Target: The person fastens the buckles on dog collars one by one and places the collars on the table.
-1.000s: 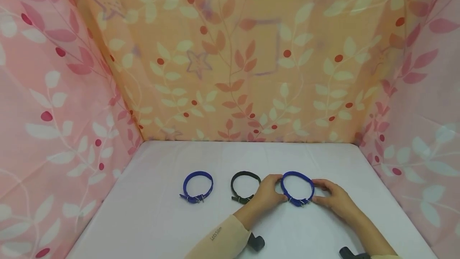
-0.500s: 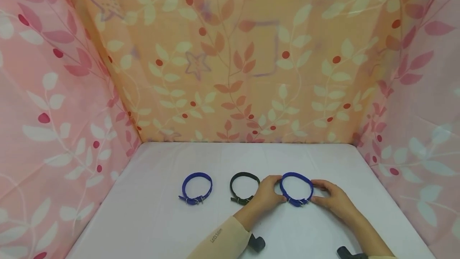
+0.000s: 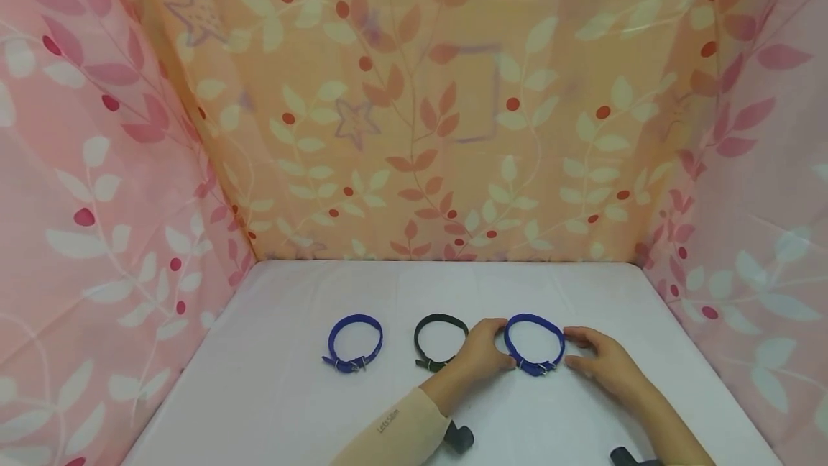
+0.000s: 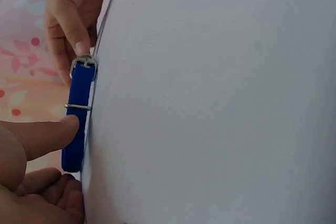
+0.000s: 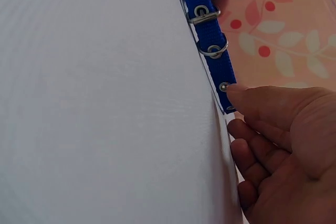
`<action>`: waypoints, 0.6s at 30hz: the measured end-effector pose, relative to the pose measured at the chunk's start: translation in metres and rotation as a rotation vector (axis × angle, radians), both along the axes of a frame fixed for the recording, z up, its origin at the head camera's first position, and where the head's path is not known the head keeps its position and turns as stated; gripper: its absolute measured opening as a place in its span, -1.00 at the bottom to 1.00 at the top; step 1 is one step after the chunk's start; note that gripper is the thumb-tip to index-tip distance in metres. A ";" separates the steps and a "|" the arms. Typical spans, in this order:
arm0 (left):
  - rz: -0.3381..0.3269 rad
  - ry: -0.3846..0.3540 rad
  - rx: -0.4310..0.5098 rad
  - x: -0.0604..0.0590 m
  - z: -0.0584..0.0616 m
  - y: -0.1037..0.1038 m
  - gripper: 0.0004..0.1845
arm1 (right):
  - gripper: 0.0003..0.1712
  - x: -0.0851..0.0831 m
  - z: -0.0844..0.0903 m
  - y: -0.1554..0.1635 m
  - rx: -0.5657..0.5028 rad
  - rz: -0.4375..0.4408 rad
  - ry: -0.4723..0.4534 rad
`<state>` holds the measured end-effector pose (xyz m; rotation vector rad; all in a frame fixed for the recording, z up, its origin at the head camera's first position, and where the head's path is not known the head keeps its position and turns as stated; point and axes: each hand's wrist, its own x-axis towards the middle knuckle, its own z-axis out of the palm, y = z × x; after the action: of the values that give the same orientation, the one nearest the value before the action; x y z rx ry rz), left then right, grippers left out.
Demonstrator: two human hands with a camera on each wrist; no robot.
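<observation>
Three buckled collars lie in a row on the white table (image 3: 278, 394): a blue collar (image 3: 353, 344) at the left, a black collar (image 3: 440, 340) in the middle and a second blue collar (image 3: 534, 345) at the right. My left hand (image 3: 490, 349) rests against the left side of that right blue collar, its thumb (image 4: 44, 136) touching the strap (image 4: 79, 114). My right hand (image 3: 582, 352) sits at the collar's right side, thumb tip (image 5: 236, 90) on the strap (image 5: 210, 40) near its metal rings. The other fingers of both hands curl loosely beside the strap. The collar lies flat.
Leaf-patterned fabric walls stand at the left (image 3: 97, 236), back (image 3: 440, 128) and right (image 3: 744, 236) of the table. Dark wrist-mounted pieces (image 3: 459, 437) show near my forearms at the bottom edge. Bare tabletop stretches behind the collars to the back wall.
Both hands stay beside the right blue collar; the right hand's fingers have eased very slightly off its rim. The head view has tilted a little.
</observation>
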<state>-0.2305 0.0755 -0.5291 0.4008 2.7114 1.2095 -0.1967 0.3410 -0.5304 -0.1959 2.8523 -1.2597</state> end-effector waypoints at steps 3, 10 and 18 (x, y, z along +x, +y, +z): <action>0.015 -0.013 0.016 0.004 0.007 0.000 -0.19 | -0.28 0.003 0.004 -0.002 0.040 -0.010 0.011; 0.033 -0.038 0.067 0.021 0.036 -0.012 -0.33 | -0.44 0.011 0.019 -0.018 0.114 -0.070 0.082; -0.048 0.062 0.039 0.044 0.053 -0.040 -0.44 | -0.56 0.023 0.035 -0.049 0.141 -0.038 0.312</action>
<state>-0.1863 0.0352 -0.4759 0.5140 2.7164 1.2586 -0.1735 0.2924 -0.4957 -0.3669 3.2065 -1.1157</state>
